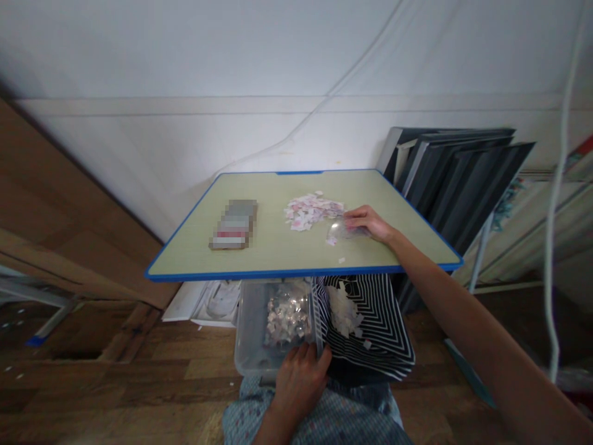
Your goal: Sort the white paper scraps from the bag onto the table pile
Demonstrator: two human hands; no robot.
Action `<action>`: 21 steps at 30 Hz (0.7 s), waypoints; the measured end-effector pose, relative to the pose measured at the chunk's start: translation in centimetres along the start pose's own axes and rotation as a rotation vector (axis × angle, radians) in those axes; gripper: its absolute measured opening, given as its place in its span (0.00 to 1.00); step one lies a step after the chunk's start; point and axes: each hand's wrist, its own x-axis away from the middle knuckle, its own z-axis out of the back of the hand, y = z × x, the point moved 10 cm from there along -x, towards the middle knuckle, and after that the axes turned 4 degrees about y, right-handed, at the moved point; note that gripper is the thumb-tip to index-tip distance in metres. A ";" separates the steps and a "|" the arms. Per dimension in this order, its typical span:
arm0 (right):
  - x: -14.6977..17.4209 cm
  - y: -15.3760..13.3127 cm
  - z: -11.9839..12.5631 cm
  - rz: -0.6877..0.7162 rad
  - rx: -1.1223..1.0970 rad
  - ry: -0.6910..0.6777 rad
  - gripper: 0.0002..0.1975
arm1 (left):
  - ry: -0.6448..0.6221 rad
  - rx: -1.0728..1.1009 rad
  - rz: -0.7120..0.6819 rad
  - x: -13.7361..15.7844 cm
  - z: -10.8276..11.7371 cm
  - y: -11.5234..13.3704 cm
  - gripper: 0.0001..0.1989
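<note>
My right hand (368, 224) is over the right part of a small table (273, 256), its fingers closed on a clear plastic piece (337, 230). Whether that piece is a bag or a sheet, I cannot tell. Just to its left lies a pile of small pinkish-white paper pieces (306, 211), and a few loose bits are nearer the front edge. Below the table, my left hand (302, 374) has its fingers curled over the near right rim of a translucent plastic bin (250, 334). Inside the bin are shiny clear plastic and paper bits (287, 314).
Right of the bin, a black-and-white striped bag (384, 321) holds pale paper scraps (343, 312). A pixelated phone-shaped object (235, 224) lies on the table's left. Dark flat panels (458, 179) lean against the wall at right. A white cable (553, 247) hangs nearby.
</note>
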 end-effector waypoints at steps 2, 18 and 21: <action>0.0 0.1 0.3 -0.005 0.028 0.034 0.16 | -0.006 0.002 0.002 0.0 0.0 0.0 0.18; 4.1 -1.6 -3.1 0.062 0.214 -0.289 0.21 | 0.049 0.003 -0.002 0.0 0.3 0.2 0.19; 4.8 -1.9 -3.4 0.087 0.213 -0.319 0.21 | 0.056 -0.006 0.011 0.0 0.3 0.1 0.20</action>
